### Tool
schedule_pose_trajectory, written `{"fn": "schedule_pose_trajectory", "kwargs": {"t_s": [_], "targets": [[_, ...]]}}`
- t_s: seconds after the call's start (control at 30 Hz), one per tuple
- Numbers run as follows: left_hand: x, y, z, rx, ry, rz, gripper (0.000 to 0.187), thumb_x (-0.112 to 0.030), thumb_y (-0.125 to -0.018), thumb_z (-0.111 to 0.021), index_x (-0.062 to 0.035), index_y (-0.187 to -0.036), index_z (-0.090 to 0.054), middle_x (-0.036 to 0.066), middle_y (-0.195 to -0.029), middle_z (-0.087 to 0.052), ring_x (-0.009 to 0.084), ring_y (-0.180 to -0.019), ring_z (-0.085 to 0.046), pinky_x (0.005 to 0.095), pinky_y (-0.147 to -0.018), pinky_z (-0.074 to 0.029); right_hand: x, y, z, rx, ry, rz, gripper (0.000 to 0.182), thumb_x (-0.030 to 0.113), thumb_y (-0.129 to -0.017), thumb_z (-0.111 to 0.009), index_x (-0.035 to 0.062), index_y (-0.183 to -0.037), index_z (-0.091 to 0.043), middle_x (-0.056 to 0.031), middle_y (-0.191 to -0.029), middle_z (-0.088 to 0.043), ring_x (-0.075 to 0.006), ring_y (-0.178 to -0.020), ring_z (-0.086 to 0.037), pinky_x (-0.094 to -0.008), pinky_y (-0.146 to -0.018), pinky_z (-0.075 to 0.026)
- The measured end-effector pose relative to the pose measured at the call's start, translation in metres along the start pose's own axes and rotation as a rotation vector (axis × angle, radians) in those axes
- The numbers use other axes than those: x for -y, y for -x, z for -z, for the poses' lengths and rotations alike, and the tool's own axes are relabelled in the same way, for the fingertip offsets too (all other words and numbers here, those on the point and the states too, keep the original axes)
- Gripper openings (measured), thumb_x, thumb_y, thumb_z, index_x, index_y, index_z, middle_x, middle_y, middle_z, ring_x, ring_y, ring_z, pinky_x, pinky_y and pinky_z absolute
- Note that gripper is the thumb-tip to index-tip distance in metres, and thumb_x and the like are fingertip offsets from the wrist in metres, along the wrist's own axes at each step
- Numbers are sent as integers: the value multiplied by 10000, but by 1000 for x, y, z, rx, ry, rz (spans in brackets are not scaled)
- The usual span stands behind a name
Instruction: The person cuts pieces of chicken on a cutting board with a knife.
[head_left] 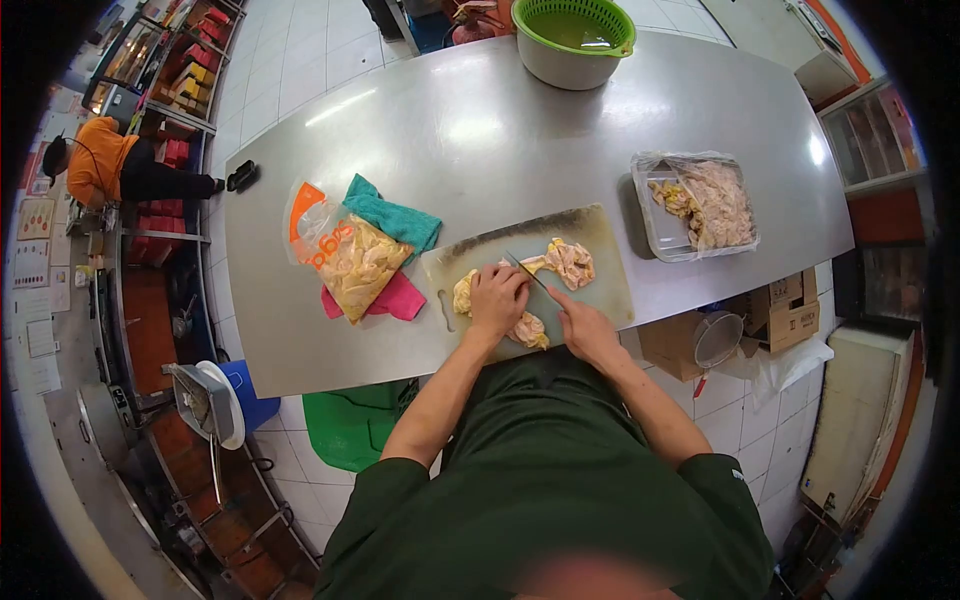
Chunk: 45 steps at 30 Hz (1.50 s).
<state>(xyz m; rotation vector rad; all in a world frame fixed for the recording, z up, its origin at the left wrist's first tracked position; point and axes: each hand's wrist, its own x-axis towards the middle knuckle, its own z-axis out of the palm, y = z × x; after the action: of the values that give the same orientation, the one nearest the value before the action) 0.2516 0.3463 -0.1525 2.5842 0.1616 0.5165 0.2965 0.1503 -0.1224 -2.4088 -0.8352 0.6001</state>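
Note:
On the metal table lies a pale cutting board [590,300] with a dark-stained far edge. Pieces of raw chicken [570,264] rest on it, at its right, left and near parts. My right hand [585,328] is closed round the handle of a knife [526,270], whose blade points up and left beside the meat. My left hand [497,298] presses down on the chicken just left of the blade, its fingers bent together. Left of the board sits a plastic bag of chicken pieces [362,265], touching a teal cloth [400,217] and a pink cloth [400,298].
A clear tray [655,238] of cut chicken stands right on the table [470,110]. At the far edge is a bowl with a green strainer [573,62]. A person in orange [103,160] is at the far left. Cardboard boxes [780,312] and a green bin [350,425] sit below.

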Motion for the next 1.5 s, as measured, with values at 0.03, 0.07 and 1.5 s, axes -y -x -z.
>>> {"fn": "schedule_pose_trajectory", "kwargs": {"t_s": [0.03,0.07,1.5], "targets": [[0,0,0,1,4,-6,116,-190,-739,-684,-137,-842,-693,-19,-907,-653,220,-929,-558,389,-797,-415,1,-6,-4,0,-2,-3,530,171,-916,-505,283,-1421,-393,-197,-827,-618,-413,-743,-616,-528,-669,-492],[0,-1,-1,3,5,-8,116,-190,-739,-684,-137,-842,-693,-19,-907,-653,220,-929,-558,389,-797,-415,4,-14,-5,-9,-17,13,531,177,-916,-505,289,-1422,-392,-197,-817,-616,-415,-734,-615,-528,-663,-493],[8,-29,-18,605,972,652,291,-191,-857,-693,-18,-1011,-516,59,-723,-621,119,-694,-608,285,-586,-486,3,41,35,-46,-573,-261,505,97,-905,-538,167,-1396,-442,-191,-1111,-639,-266,-810,-630,-361,-797,-488]]}}
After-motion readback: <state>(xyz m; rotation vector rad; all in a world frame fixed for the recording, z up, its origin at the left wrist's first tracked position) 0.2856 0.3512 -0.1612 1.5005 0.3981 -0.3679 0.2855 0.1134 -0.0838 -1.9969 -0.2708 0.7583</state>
